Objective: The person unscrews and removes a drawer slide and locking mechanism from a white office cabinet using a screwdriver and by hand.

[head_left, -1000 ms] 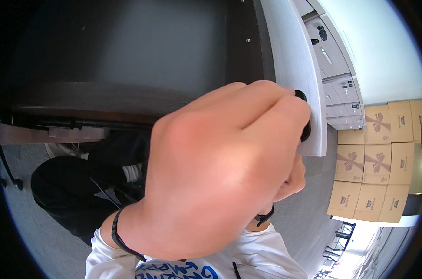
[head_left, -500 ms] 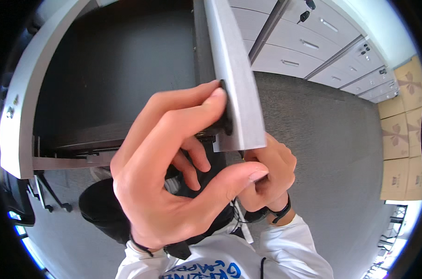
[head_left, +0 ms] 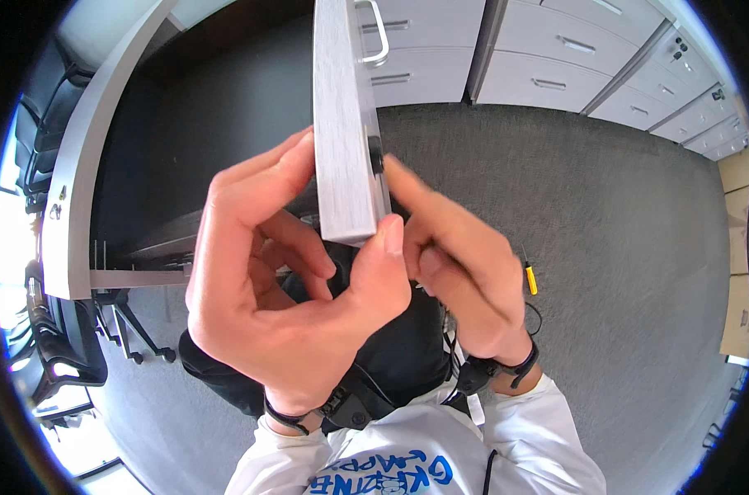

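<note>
A pulled-out drawer has a pale wood-grain front panel (head_left: 346, 124) and a dark interior (head_left: 226, 107). My left hand (head_left: 284, 289) pinches the panel's near end, fingers on the inner side and thumb at the bottom outer corner. A small black fitting (head_left: 376, 155) sits on the panel's outer face; its exact kind is hard to make out. My right hand (head_left: 473, 264) is beside that face, index finger stretched to the fitting and slightly blurred, the other fingers curled. Nothing shows held in my right hand. A metal handle (head_left: 379, 33) is farther along the panel.
A yellow-handled screwdriver (head_left: 530, 279) lies on the grey carpet (head_left: 622, 247) to the right. Grey drawer cabinets (head_left: 539, 58) line the far side, some with keys in their locks. Cardboard boxes (head_left: 741, 239) stand at the far right, black chairs (head_left: 61, 338) at the left.
My view has shifted, showing the panel's outer face and the screwdriver. My left fingers left a black part inside the panel and now clasp its end. My right hand rose from below to the outer face.
</note>
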The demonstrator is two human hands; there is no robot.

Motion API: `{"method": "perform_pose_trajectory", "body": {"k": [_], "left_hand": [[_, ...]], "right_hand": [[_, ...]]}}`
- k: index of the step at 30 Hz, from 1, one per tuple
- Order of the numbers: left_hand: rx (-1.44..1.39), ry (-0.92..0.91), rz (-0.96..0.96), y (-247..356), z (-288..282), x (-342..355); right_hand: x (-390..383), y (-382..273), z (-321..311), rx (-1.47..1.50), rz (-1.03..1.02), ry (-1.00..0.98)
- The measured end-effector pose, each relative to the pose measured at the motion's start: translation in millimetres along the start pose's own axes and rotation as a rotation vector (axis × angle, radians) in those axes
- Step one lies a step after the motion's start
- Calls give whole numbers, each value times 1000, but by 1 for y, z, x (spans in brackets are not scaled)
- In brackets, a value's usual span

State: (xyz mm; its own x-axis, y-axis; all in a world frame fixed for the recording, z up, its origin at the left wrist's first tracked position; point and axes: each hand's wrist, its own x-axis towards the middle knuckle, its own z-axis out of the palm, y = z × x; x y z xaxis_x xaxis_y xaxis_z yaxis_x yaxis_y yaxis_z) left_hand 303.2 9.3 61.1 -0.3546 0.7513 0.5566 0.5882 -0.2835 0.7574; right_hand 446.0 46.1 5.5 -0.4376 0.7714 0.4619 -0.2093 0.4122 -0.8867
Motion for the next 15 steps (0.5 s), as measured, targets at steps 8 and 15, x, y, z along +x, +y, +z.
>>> {"method": "perform_pose_trajectory", "body": {"k": [8, 15], "left_hand": [[106, 1, 29, 0, -1, 1], [159, 13, 74, -5, -1, 0]], "right_hand": [[-7, 12, -5, 393, 296, 218], [-14, 31, -16, 489, 407, 266]]}}
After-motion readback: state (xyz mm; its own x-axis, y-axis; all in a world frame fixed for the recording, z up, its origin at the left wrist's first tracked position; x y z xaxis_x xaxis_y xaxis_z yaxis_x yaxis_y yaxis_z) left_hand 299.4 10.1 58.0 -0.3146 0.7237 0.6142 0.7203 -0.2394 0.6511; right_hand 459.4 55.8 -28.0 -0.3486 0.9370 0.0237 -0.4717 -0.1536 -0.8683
